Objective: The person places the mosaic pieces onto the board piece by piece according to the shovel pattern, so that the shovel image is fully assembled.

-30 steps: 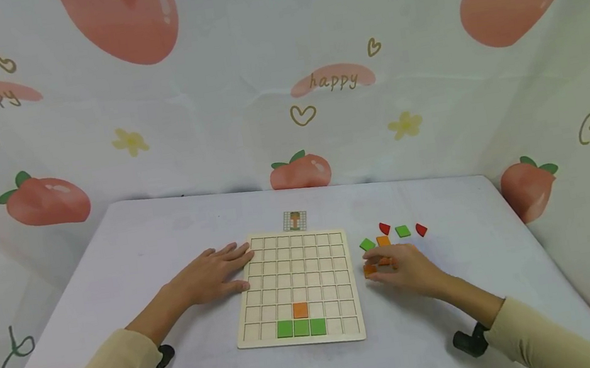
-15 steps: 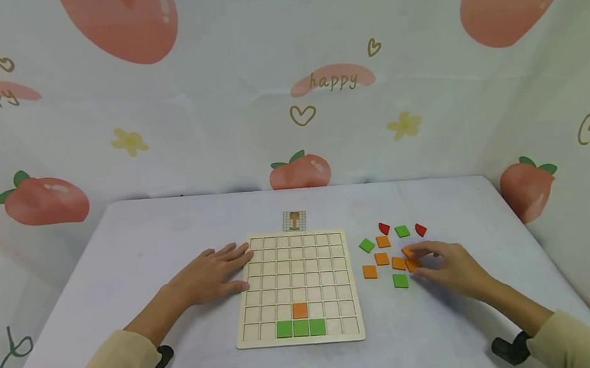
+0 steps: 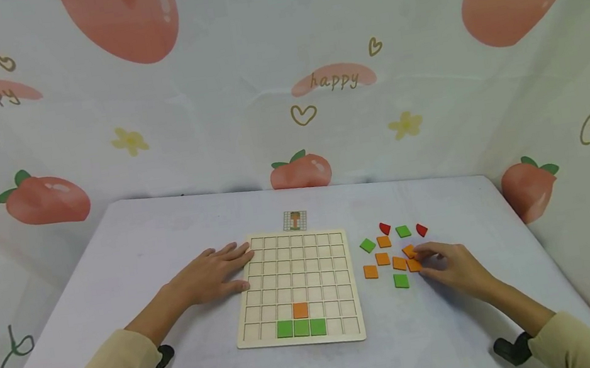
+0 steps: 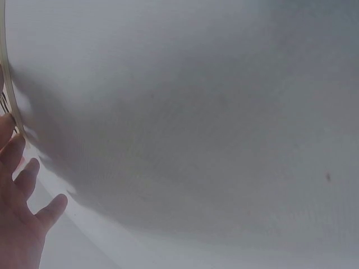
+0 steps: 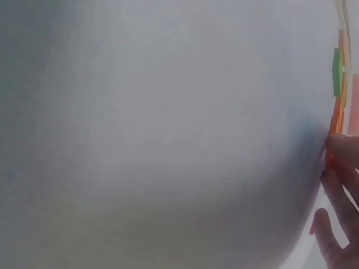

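Observation:
A pale wooden grid board (image 3: 326,263) lies in front of me, with one orange tile (image 3: 300,310) set above a row of green tiles (image 3: 301,328) in its lowest cells. My left hand (image 3: 211,277) rests on the board's left edge, fingers spread; the left wrist view shows its fingers (image 4: 25,179) at the rim. To the right of the board, my right hand (image 3: 453,269) has its index finger and thumb at two orange square tiles, the upper tile (image 3: 409,251) and the lower tile (image 3: 413,265). A gap shows between those fingertips, and both tiles lie on the table.
Several loose tiles surround the right fingertips: orange squares (image 3: 382,258), green squares (image 3: 401,281) and red wedges (image 3: 385,228). A small pattern card (image 3: 295,221) lies behind the board. The white table (image 3: 175,227) ends at a printed curtain (image 3: 215,107).
My right hand has moved right, from the orange tiles nearest the board to the ones farther out, then barely shifted. The left hand and the board have stayed put.

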A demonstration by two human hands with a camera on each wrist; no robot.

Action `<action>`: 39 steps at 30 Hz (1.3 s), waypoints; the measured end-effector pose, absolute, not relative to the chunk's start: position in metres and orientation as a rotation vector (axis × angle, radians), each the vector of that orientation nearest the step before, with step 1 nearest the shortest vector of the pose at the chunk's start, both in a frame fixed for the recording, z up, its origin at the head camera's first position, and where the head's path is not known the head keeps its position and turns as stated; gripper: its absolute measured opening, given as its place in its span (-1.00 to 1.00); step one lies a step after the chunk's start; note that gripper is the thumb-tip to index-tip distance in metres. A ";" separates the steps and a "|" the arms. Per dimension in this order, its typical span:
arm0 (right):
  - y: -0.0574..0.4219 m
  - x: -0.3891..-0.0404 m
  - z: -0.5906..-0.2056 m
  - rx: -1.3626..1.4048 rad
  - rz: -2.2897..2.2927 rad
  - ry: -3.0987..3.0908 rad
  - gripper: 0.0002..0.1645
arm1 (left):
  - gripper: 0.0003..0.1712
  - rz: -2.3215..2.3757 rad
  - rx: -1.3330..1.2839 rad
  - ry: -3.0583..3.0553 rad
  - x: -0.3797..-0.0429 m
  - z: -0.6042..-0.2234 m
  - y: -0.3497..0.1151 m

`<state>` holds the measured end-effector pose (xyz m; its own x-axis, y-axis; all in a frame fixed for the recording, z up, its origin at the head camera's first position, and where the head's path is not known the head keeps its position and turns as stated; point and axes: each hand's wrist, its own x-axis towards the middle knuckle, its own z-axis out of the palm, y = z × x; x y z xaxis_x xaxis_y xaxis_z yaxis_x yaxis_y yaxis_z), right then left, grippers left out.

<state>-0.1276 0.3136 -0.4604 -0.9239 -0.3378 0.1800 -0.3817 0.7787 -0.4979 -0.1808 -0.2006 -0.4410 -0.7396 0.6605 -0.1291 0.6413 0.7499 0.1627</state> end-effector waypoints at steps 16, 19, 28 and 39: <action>0.312 -0.130 -0.460 0.599 0.843 -2.921 -0.45 | -0.16 0.140 1.049 2.777 -0.181 -0.439 -0.200; 0.312 -0.131 -0.458 0.637 0.840 -2.916 -0.45 | -0.17 0.139 1.057 2.780 -0.181 -0.439 -0.201; 0.297 -0.136 -0.442 0.787 0.903 -2.840 -0.46 | -0.18 0.144 1.059 2.775 -0.181 -0.439 -0.200; 0.249 -0.145 -0.436 0.974 0.992 -2.746 -0.44 | -0.19 0.154 1.085 2.771 -0.182 -0.438 -0.199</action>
<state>-0.1446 0.2489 -0.4364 -0.7980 -0.5433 0.2609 -0.5846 0.5924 -0.5544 -0.1818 -0.1995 -0.4384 -0.7237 0.6809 -0.1122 0.6643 0.7314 0.1542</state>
